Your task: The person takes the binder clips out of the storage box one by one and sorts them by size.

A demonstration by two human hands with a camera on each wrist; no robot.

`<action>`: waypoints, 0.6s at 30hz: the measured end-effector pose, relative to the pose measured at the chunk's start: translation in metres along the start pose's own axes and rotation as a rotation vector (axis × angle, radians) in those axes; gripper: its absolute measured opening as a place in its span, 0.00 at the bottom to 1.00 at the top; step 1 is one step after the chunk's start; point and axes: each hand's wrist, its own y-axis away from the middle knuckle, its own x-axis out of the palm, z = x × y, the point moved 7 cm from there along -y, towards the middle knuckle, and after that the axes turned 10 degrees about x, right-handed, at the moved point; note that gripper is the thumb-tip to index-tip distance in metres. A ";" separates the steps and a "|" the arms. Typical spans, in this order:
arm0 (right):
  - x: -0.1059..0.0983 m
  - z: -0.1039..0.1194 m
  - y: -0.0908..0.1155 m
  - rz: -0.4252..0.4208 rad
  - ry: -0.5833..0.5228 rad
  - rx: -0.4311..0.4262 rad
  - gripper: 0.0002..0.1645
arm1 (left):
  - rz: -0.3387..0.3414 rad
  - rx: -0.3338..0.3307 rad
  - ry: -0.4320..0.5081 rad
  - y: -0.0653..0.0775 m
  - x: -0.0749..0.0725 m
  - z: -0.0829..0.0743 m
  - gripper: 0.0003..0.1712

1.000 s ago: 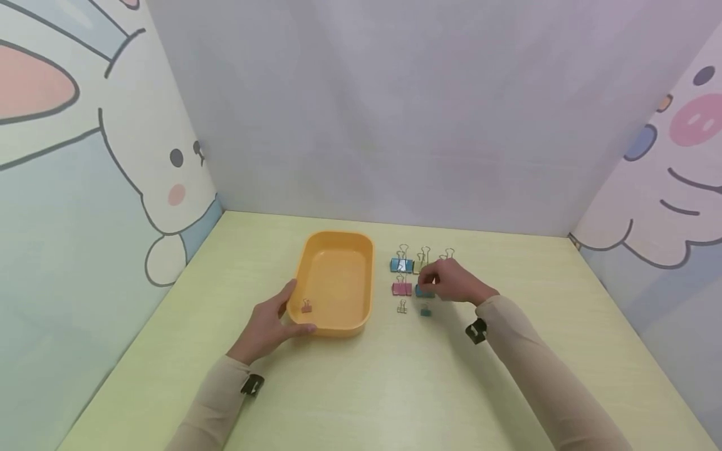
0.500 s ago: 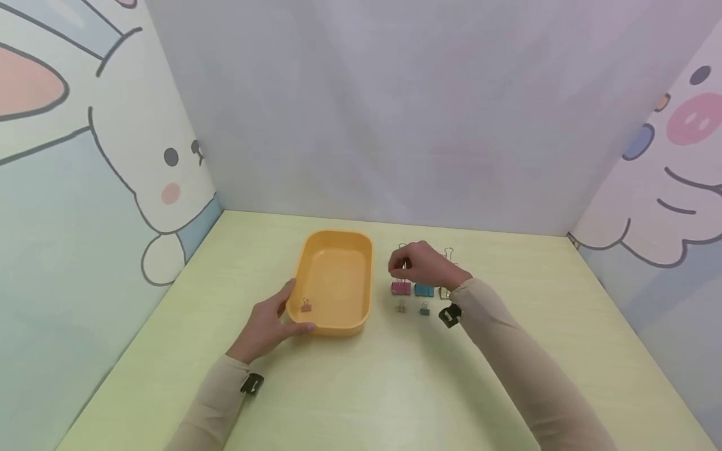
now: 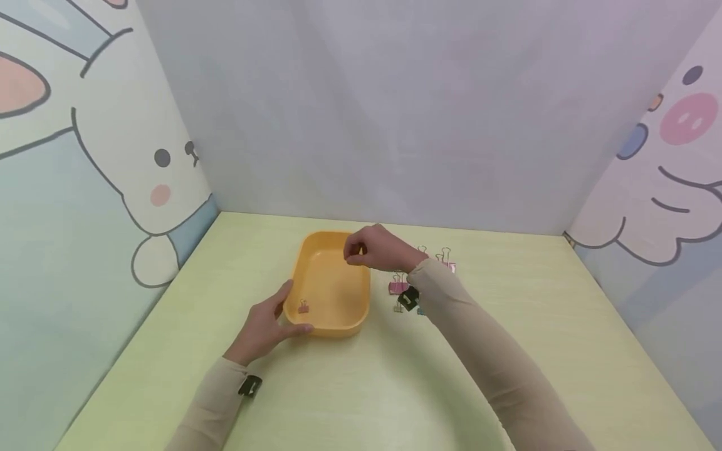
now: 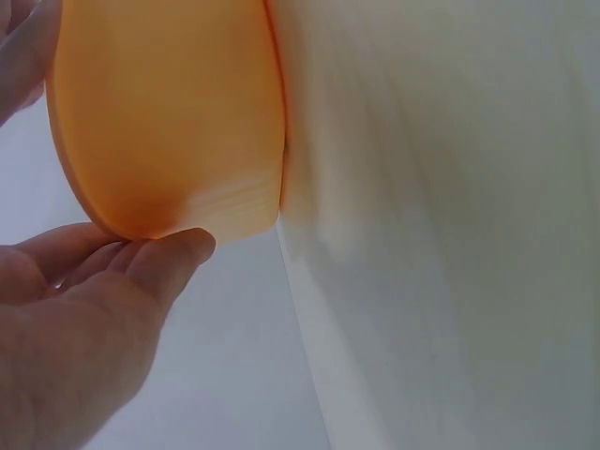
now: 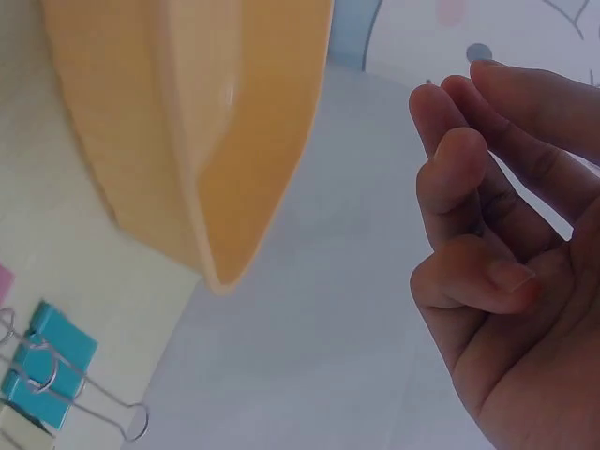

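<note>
In the head view, my left hand (image 3: 262, 329) holds the near-left corner of an orange-yellow plastic tray (image 3: 296, 272), thumb along its front edge. The left wrist view shows its fingers on the tray wall (image 4: 178, 122). A small pink binder clip (image 3: 303, 307) sits in the tray's near-left corner. My right hand (image 3: 380, 247) is over the tray's far-right rim, its fingers curled together. In the right wrist view, no object shows among its fingers (image 5: 534, 103); I cannot tell whether the fingertips hide something small. A teal binder clip (image 5: 70, 361) lies below that hand.
Right of the tray stand several binder clips, among them a medium pink one (image 3: 397, 287), a small gold one (image 3: 398, 307) and a large pink one (image 3: 450, 267). My right forearm (image 3: 485, 338) covers part of their rows. Cartoon-printed walls enclose the pale yellow table (image 3: 333, 394).
My right hand has moved left from above the binder clips to the tray's right rim, its fingers staying curled. The left hand stays on the tray, and the small pink clip stays inside.
</note>
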 end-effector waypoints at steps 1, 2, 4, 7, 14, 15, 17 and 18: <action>0.000 0.004 -0.004 0.006 0.001 -0.007 0.05 | 0.000 0.001 0.001 0.000 0.000 0.000 0.66; 0.001 0.007 -0.009 0.014 0.003 -0.015 0.05 | -0.002 0.005 0.003 0.000 -0.001 0.000 0.66; 0.003 0.014 -0.017 0.031 0.004 -0.028 0.05 | -0.005 0.003 0.004 0.000 -0.002 0.000 0.66; 0.008 0.020 -0.028 0.053 -0.006 -0.032 0.05 | -0.006 0.002 -0.002 0.000 -0.002 0.001 0.65; 0.032 0.022 -0.048 0.135 -0.021 0.035 0.06 | -0.002 0.020 0.001 0.000 -0.001 0.001 0.64; 0.035 0.022 -0.051 0.145 -0.020 0.042 0.07 | 0.000 0.028 0.000 0.000 -0.001 0.001 0.64; 0.042 0.023 -0.055 0.157 -0.024 0.049 0.08 | -0.004 0.033 0.008 0.001 -0.001 0.000 0.64; 0.046 0.024 -0.057 0.160 -0.022 0.048 0.08 | -0.007 0.034 0.012 0.001 -0.001 0.000 0.64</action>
